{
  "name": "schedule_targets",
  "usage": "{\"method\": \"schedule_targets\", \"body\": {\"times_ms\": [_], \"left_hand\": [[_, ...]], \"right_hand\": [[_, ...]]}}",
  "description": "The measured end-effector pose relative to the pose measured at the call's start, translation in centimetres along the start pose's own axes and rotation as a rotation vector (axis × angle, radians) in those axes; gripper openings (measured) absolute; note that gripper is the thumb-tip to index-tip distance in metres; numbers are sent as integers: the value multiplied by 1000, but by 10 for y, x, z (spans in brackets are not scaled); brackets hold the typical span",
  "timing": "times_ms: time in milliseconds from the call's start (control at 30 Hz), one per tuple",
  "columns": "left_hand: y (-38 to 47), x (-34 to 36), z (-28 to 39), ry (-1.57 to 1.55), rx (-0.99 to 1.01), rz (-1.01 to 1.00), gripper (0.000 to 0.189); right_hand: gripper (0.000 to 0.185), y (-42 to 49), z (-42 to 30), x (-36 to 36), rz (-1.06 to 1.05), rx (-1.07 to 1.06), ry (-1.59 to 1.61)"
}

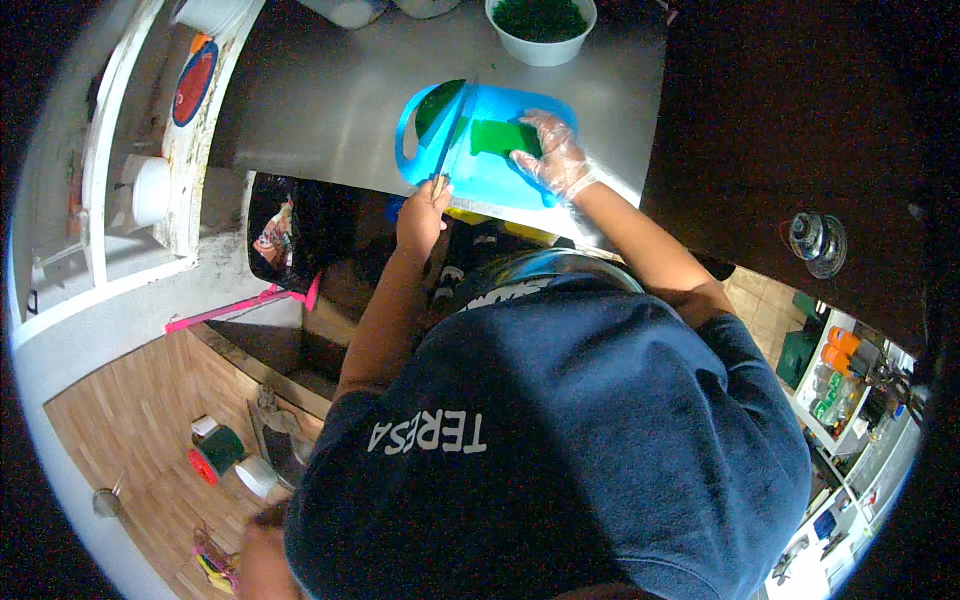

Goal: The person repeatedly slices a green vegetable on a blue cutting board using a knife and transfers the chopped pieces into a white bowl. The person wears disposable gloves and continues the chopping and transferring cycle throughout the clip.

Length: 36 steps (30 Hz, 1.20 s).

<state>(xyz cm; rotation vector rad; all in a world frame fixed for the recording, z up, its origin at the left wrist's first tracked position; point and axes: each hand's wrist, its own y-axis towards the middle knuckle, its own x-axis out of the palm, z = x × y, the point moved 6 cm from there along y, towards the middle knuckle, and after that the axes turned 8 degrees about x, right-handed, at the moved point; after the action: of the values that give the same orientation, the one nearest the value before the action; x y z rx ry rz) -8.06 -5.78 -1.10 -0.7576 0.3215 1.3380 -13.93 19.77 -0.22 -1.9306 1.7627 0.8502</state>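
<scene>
On the steel table (315, 127) before me lies a blue cutting board (495, 176) with a handle slot at its left. My left hand (421, 219), bare, grips the handle of a long knife (454, 135). The blade points away from me and crosses the board's left half. Left of it is a dark green oval piece (437, 112), which looks like a cactus pad. A bright green flat piece (496, 138) lies right of the blade. My right hand (556, 154), in a clear plastic glove, holds that piece at its right end.
A white bowl (541, 52) of finely cut greens stands beyond the board. Pale containers (349, 11) sit at the table's far edge. Left are a white-framed opening (97, 187), a black bag-like shape (281, 232) and a pink handle (240, 309).
</scene>
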Motion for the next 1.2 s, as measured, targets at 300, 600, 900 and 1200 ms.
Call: {"method": "schedule_targets", "body": {"times_ms": [300,600,900,1200], "left_hand": [[12,33,-41,-626,-123,-255,29],[12,83,-49,-645,-8,-360,27],[2,107,-26,-802,-30,-458,31],[-5,85,11,-865,30,-474,28]], "right_hand": [[79,9,-48,41,-53,-58,-477],[56,11,-45,56,73,-110,-214],[25,9,-45,53,306,-71,4],[24,22,-75,25,407,-137,65]]}}
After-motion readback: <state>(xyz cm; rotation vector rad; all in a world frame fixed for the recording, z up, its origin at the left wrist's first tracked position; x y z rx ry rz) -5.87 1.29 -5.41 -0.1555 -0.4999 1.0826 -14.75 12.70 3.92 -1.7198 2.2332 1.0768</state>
